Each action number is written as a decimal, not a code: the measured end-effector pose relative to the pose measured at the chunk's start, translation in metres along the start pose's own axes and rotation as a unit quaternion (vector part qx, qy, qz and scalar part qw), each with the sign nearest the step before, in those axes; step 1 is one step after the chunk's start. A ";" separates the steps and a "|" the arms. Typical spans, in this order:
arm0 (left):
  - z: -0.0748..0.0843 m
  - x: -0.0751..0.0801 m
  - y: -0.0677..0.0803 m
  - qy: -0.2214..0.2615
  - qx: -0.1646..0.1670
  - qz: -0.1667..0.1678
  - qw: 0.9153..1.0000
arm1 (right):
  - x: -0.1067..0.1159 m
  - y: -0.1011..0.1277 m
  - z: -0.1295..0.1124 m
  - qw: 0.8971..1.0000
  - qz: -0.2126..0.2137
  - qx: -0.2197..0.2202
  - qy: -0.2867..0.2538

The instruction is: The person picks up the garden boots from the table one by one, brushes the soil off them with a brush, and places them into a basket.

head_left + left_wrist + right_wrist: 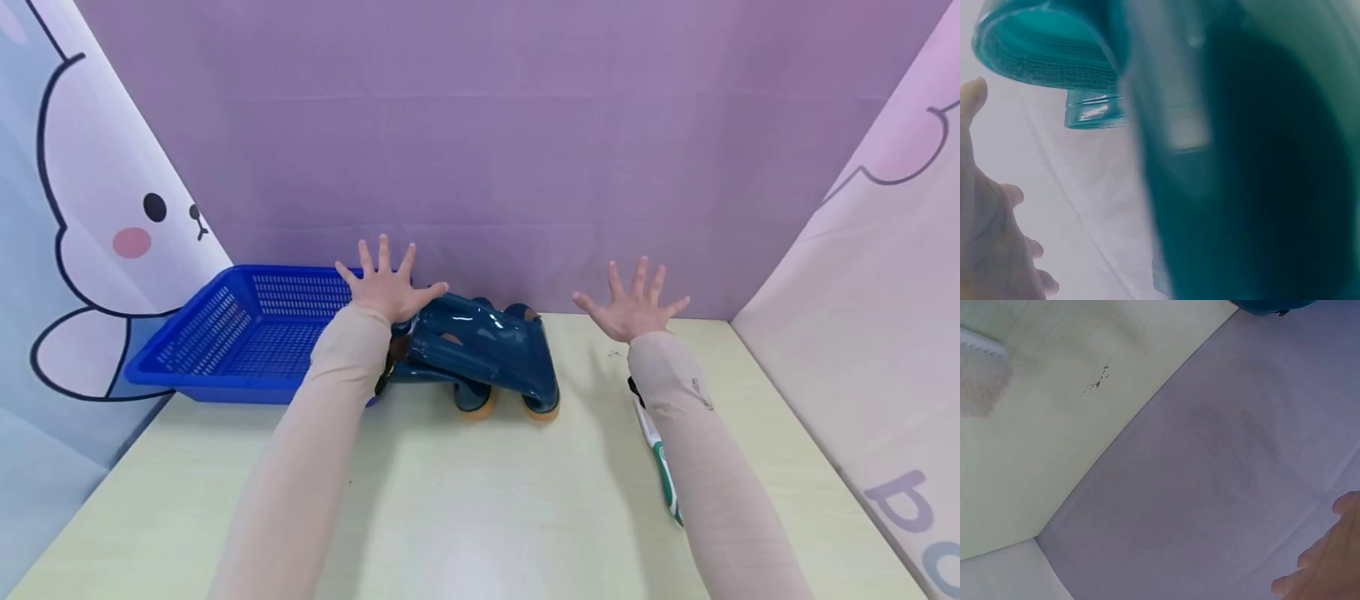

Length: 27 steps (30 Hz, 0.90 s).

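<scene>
1. Rubber boots (pixel 487 354): a dark teal glossy pair lay on their sides at the back of the worktop (pixel 465 500), stacked one across the other, orange-edged soles toward me, just right of the blue basket (pixel 225 333).
2. I saw the left hand (pixel 386 287) hovering over the boots' upper end, fingers spread straight, thumb out toward the boot shaft. Grip stood apart and held nothing. I could not tell whether the palm touched the boot.
3. Left wrist view was mostly filled by a blurred teal boot (pixel 1254 175); a ribbed sole edge (pixel 1041 53) showed at upper left, and part of that hand (pixel 988 237) sat at the lower left with fingers loose.
4. The right hand (pixel 633 308) hung well to the right of the boots, fingers fanned out, palm down, nothing in its grip. It was above the far edge of the worktop near the purple backdrop (pixel 510 150).
5. Right wrist view gave me only fingertips (pixel 1325 565) at the lower right corner, over purple cloth and pale worktop with a small dark scuff (pixel 1099 381).
6. A white and green brush (pixel 663 471) lay on the worktop, partly under the right forearm.
7. Basket sat at the left rear, against a side panel printed with a cartoon rabbit (pixel 112 242).
</scene>
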<state>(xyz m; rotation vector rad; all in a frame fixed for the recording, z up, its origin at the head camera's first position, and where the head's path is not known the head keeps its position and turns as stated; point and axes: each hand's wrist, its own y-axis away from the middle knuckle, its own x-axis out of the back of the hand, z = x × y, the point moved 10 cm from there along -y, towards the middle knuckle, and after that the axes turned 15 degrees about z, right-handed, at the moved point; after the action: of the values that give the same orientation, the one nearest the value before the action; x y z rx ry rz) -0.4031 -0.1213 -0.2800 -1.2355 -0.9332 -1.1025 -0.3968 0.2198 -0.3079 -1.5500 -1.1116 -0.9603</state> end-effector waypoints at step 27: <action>0.028 0.048 0.029 -0.005 -0.141 0.035 0.989 | 0.043 0.012 0.002 0.993 0.071 0.096 -0.019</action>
<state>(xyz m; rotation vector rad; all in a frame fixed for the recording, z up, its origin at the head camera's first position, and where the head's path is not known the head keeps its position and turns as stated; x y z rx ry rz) -0.3626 -0.0997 -0.2373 -1.4928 -0.7517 -1.2013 -0.3735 0.2287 -0.2710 -1.4734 -1.0706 -0.7102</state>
